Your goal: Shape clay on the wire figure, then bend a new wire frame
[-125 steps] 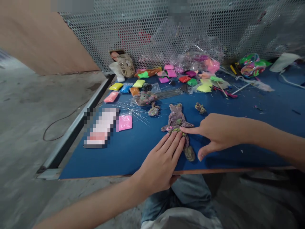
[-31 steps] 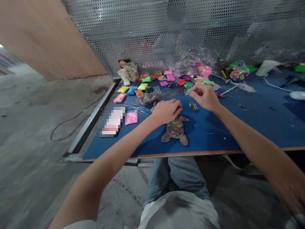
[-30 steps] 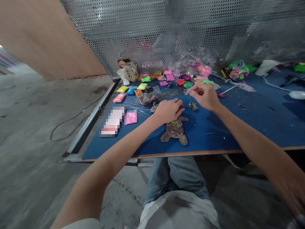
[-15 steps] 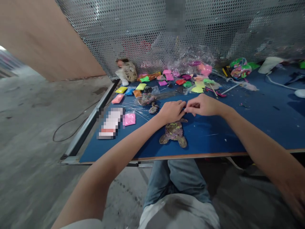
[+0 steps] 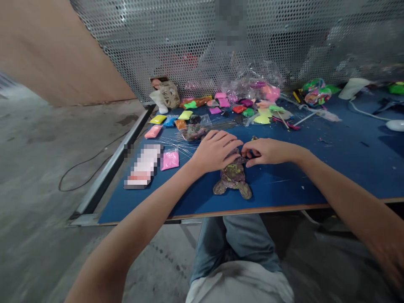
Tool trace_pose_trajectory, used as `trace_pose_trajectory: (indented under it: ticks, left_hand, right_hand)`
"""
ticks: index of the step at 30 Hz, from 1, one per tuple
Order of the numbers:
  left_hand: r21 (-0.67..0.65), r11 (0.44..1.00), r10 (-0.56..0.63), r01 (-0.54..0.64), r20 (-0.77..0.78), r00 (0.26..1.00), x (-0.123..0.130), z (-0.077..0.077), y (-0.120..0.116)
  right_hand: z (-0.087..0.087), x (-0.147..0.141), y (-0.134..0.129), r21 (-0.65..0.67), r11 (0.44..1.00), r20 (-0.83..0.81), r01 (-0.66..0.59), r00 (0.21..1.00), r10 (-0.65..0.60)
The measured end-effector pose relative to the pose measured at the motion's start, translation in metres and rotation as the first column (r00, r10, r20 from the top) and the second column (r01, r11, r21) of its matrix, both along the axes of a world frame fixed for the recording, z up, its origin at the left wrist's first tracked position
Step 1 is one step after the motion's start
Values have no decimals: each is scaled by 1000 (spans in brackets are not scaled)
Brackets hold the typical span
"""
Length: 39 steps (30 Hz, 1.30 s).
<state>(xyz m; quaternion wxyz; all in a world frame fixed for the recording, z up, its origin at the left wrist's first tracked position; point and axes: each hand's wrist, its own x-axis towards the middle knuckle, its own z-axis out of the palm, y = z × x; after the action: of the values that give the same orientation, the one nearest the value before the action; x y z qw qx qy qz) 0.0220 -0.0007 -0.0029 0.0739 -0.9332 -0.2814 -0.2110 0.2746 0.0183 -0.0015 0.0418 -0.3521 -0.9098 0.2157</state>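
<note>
A flat clay figure (image 5: 232, 174) in mottled brown, purple and green lies on the blue table, its two rounded legs toward me. My left hand (image 5: 216, 151) reaches over its upper part, with clay showing between the thumb and the bent fingers. From the other side, my right hand (image 5: 263, 151) has curled fingers and thumb closed at the figure's upper right edge. The two hands nearly meet there and hide much of the top. A lump of the same mottled clay (image 5: 194, 132) sits beyond my left hand, beside thin metal wires (image 5: 176, 143).
Bright clay packets (image 5: 170, 160) lie to the left and along the back. A blurred white box (image 5: 145, 166) is at the left. Clear plastic bags (image 5: 255, 80) rest against the perforated metal screen (image 5: 189, 33). A white cable (image 5: 366, 111) crosses the right side.
My left hand has spread its fingers and shifted left over the figure's upper part. My right hand has come slightly nearer to me. The small clay piece beside the lump is now hidden.
</note>
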Motion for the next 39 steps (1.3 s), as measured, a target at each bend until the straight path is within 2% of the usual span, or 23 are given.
trace_pose_trajectory:
  ticks: [2,4,7,9,13,15,17,19,21,23,24,26,29,32,34,36,39]
  left_hand:
    - [-6,998,66,-66,118,991,-8,1,5]
    - [-73,988,148,-133,273,951,-17,2,11]
    - [-188,969,231,-164,430,873,-26,1,20]
    - [-221,961,254,-167,459,851,-29,0,23]
    - [-246,964,199,-101,419,886,-21,0,12]
    - [-249,967,150,-46,413,898,-12,1,3]
    - [-211,976,128,-43,406,905,-2,1,-3]
    - [-200,974,178,-104,396,901,4,-1,-4]
    - [-274,950,261,-153,420,869,5,-5,1]
    - [-359,924,311,-130,511,802,1,-9,10]
    - [-384,918,317,-94,574,755,-1,-10,14]
    - [-432,902,307,30,686,660,-4,-13,20]
    - [-510,812,313,285,791,525,-2,-16,23]
    - [-548,679,346,489,826,445,4,-20,21]
    - [-573,585,363,573,818,447,6,-23,20]
    - [-610,501,371,613,792,485,6,-25,20]
    - [-674,439,373,594,738,562,2,-27,22]
  right_hand:
    - [1,0,-2,40,998,-87,49,995,-45]
    - [1,0,-3,56,988,-254,142,959,-123]
    - [0,-1,-2,94,944,-515,316,827,-226]
    - [-1,-3,0,149,886,-629,438,734,-257]
    - [-1,-10,-2,205,756,-800,621,552,-236]
    - [0,-17,-7,240,719,-835,653,516,-190]
    - [2,-24,-15,309,724,-821,617,557,-125]
    - [6,-29,-22,393,762,-760,514,648,-45]
    - [9,-31,-26,465,804,-661,371,750,37]
    - [11,-30,-25,501,828,-568,250,817,97]
    - [11,-29,-23,510,829,-548,229,829,108]
    - [8,-26,-15,508,808,-591,298,803,75]
    - [0,-22,-1,384,777,-753,500,656,-49]
    - [-10,-22,7,191,847,-797,496,582,-161]
    - [-14,-25,9,69,885,-799,460,557,-227]
    - [-18,-27,10,-43,890,-817,455,496,-293]
    - [-20,-28,11,-161,878,-845,450,397,-358]
